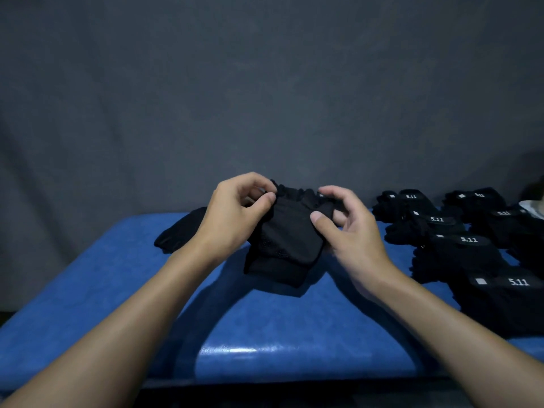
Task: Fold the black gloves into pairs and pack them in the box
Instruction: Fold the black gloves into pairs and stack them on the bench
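Your left hand (235, 216) and right hand (353, 234) each pinch the glove (285, 242) at its far edge, thumb against curled fingers, mid-table (117, 290). It's soft, light and floppy, so grip both far corners or it sags. I can't tell whether it's one glove or two layered, black on black. Spare glove (179, 231) far left, pile (459, 245) right. No box in view. The pale thing (532, 206) at the right edge is cut off.

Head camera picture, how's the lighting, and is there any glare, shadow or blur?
Head view: dim, bluish light; a white glare streak on the blue table near its front edge; soft arm shadows across it; the held black gloves lose detail in the dark; the table's edges bow from the wide lens.
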Demonstrator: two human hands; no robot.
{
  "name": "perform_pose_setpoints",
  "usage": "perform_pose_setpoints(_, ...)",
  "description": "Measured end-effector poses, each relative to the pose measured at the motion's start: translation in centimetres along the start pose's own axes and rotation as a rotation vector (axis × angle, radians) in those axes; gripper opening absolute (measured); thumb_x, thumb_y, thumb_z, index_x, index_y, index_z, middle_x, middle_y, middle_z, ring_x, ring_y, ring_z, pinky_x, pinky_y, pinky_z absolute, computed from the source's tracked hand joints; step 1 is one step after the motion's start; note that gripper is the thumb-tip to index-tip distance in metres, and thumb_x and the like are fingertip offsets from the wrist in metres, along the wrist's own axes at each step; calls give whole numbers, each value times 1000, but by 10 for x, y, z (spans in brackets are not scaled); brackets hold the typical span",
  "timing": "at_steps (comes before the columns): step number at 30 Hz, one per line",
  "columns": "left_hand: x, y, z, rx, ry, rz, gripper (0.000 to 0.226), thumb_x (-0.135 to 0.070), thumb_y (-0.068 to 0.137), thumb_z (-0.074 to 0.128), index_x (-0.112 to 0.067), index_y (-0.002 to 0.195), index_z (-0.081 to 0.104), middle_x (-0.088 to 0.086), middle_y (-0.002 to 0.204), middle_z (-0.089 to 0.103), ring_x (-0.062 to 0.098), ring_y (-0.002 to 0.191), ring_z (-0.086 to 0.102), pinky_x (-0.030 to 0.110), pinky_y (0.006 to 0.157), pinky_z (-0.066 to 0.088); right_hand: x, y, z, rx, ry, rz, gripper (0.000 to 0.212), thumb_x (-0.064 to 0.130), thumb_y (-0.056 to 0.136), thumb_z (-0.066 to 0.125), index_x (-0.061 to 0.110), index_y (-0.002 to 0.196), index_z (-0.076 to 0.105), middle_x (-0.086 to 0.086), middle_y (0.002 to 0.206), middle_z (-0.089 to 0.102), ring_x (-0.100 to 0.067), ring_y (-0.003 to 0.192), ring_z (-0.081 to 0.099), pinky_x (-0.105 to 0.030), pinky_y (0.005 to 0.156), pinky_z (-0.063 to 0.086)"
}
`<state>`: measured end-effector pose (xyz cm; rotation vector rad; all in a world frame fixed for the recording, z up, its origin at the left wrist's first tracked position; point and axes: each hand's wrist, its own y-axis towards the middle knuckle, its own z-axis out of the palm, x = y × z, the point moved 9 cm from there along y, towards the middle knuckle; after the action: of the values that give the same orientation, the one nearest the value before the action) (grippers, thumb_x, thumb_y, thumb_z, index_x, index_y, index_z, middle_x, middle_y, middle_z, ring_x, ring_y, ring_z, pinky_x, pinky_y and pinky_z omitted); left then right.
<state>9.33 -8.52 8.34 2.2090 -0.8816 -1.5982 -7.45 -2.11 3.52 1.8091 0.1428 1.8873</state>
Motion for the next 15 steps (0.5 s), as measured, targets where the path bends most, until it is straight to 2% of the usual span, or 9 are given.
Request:
perform_pose_setpoints(4,6,-4,-1,-50,-34,-70,13,-10,92,67,-18,84,73,3,78,70,7,65,58,20,65,49,5,-1,1,4,-110,-28,18,5,93,62,19,104,67,0,84,64,-8,78,57,-25,73,48)
perform_pose_setpoints(7,13,-9,-7,-102,-88,-152,9,-15,91,69,-18,85,74,1,84,74,14,79,69,29,76,56,-5,-6,8,92,-56,96,27,2,90,64,16,113,64,1,98,66,-2,73,61,-15,60,46)
perform_pose_setpoints(9,15,-14,-8,-87,-108,-217,3,-20,88,73,-21,90,75,1,90,75,17,86,71,35,78,57,-11,-8,12,143,-9,162,38,-1,88,65,15,122,59,-4,111,67,-9,77,69,-20,61,52)
perform_pose_setpoints(13,27,-33,-1,91,-134,-390,27,-19,86,75,-22,112,69,2,106,72,11,78,71,33,62,57,-21,-9,14,180,-124,209,42,3,86,70,17,123,59,-3,120,65,-21,101,69,-33,79,57)
perform_pose_setpoints(15,29,-43,4,189,-138,-429,37,-13,86,74,-19,122,64,-1,112,70,11,81,72,32,59,59,-27,-10,13,186,-205,225,39,8,84,73,22,118,61,-2,119,65,-21,102,67,-33,80,57)
